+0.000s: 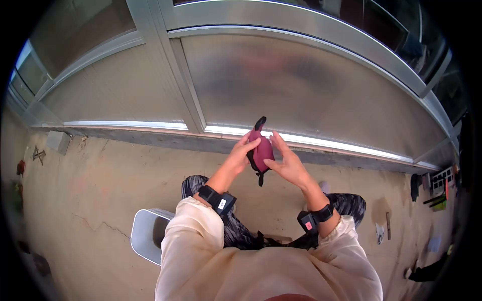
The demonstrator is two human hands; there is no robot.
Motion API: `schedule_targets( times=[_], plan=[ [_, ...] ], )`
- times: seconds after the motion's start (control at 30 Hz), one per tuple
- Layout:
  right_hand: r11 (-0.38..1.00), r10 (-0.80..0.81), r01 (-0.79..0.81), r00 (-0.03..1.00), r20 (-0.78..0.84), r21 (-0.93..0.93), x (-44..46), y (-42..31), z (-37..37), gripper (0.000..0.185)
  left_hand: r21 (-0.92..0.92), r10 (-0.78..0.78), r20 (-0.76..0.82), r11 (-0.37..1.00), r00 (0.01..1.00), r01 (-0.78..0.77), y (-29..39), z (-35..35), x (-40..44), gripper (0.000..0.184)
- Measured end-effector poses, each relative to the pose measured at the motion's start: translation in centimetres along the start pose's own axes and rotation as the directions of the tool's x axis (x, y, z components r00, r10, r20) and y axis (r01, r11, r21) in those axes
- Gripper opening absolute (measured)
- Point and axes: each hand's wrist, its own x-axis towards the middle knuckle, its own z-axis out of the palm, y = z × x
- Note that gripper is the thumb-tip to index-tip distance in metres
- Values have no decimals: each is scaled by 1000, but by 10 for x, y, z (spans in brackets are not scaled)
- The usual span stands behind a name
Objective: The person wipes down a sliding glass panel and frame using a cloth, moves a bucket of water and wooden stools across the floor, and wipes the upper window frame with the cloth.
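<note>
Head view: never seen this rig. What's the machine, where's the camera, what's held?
There's no machine: these are a person's own bare hands. The single picture comes from a camera worn on the head, looking forward and down, so the sleeves and legs show too. Each wrist wears a strapped black box. The left hand grips a maroon and black pouch; the right hand is open beside it, thumb at its edge. The pouch is held up above the floor. On that floor stands a pale bin, on the person's left. Ahead is a metal-framed panel.
</note>
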Motion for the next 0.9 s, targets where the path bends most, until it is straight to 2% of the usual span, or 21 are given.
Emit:
schedule_targets(
  times=[0.03,0.07,0.1,0.13,0.17,0.23,0.27,0.3,0.33,0.37,0.43,0.5,0.57,0.63,0.7,0.77,0.83,0.9],
  plan=[
    [1000,17,-16,997,79,-17,-7,-14,-18,71,3,14,-17,1000,1000,-14,16,0,-4,64],
    [999,41,-35,987,157,-38,-17,-27,-37,71,28,108,-79,994,991,-106,34,1,-9,64],
    [986,135,-154,963,233,66,-26,-30,-54,68,58,198,-135,980,971,-191,51,1,-9,64],
    [947,220,-279,923,315,158,-35,-26,-68,66,214,376,-156,916,913,-340,67,-1,-5,64],
    [947,215,-278,922,322,164,-43,-14,-80,66,367,542,-143,806,828,-464,84,-2,1,64],
    [854,347,-457,856,383,247,-58,16,-103,58,632,795,-43,490,605,-600,127,-3,12,64],
    [858,334,-445,862,380,255,-62,31,-109,58,831,885,-2,260,466,-491,150,0,14,66],
    [845,397,-477,862,317,241,-65,47,-113,53,951,941,85,21,328,-309,169,2,17,68],
    [826,460,-515,851,253,230,-68,63,-114,47,973,958,74,-8,278,-231,183,1,25,67],
    [826,455,-511,854,255,239,-71,79,-114,47,988,971,65,-31,230,-151,195,0,33,65],
    [803,509,-510,856,89,308,-75,106,-108,39,993,975,78,-57,208,-102,206,-16,52,59],
    [772,540,-534,837,87,344,-77,115,-98,37,992,985,121,-123,126,8,211,-38,74,54],
    [726,591,-580,801,96,371,-74,119,-92,36,987,989,125,-132,79,93,209,-61,90,40],
    [775,532,-554,832,159,304,-75,109,-92,35,981,984,173,-176,52,78,199,-60,86,36],
    [776,518,-539,841,158,326,-73,99,-92,34,965,978,188,-201,91,166,180,-79,90,35],
    [767,542,-572,820,185,291,-75,90,-90,33,954,973,155,-192,170,231,146,-101,89,37],
    [819,479,-509,861,172,265,-75,89,-85,33,946,964,102,-171,246,276,110,-129,94,40],
    [808,502,-535,844,187,247,-75,84,-84,33,941,946,-5,-105,324,322,72,-141,99,46]
  ],
)
